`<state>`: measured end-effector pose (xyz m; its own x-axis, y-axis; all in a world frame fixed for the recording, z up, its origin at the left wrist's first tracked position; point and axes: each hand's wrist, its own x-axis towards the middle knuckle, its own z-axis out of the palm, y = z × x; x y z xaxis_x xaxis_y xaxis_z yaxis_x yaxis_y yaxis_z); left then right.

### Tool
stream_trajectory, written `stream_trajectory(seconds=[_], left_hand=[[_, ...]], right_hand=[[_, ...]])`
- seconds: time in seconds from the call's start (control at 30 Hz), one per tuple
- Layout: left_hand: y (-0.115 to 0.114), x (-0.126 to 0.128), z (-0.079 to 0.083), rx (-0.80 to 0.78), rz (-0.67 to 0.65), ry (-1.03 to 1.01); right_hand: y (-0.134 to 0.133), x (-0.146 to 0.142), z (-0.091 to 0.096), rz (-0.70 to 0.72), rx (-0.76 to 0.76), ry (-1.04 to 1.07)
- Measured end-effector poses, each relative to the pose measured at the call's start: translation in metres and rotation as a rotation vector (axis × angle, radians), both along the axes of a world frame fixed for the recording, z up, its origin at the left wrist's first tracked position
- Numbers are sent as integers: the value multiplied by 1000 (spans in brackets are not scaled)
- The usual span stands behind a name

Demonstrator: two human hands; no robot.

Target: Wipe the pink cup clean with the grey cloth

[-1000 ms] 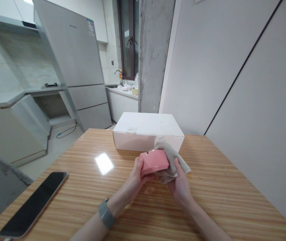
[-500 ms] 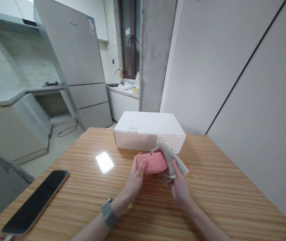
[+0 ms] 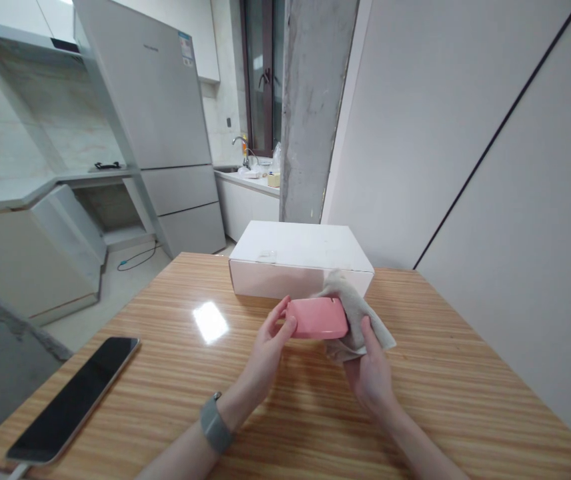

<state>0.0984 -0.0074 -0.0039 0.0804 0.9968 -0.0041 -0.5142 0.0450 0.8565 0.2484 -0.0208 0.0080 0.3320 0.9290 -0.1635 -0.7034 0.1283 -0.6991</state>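
Note:
Between my hands, above the table, is a pink case (image 3: 317, 318) with rounded corners and a small notch at its upper right edge. My left hand (image 3: 269, 347) pinches its left end between thumb and fingers. A grey cloth (image 3: 360, 320) covers the case's right end. It is gripped by my right hand (image 3: 369, 373), whose thumb lies on the front of the cloth while the other fingers are mostly hidden behind it. What kind of case it is I cannot make out.
A white cardboard box (image 3: 300, 257) stands at the table's far edge, just behind my hands. On the left lies a black-screened phone (image 3: 75, 400) with a white cable at its lower end. The wood-grain table (image 3: 175, 313) meets a white wall (image 3: 445, 133) at the right.
Both hands, the pink case and the cloth have shifted slightly right. The case has turned, so its notch now sits near its right end. The cloth stays around that end.

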Motion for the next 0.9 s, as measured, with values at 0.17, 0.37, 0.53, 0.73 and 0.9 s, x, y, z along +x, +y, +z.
stream_trajectory(seconds=[0.17, 0.37, 0.53, 0.73, 0.9], left_hand=[[-8, 4, 5, 37, -197, -133], [-9, 4, 2, 23, -133, -79], [-9, 3, 5, 78, 107, 183], [-5, 6, 3, -7, 102, 120], [-6, 6, 6, -144, -20, -58]], right_hand=[[-2, -3, 0, 114, 40, 1], [-4, -9, -1, 171, 1, -14], [-7, -14, -3, 122, -68, 6], [-6, -16, -7, 70, -64, 7], [1, -8, -4, -12, -30, 23]])
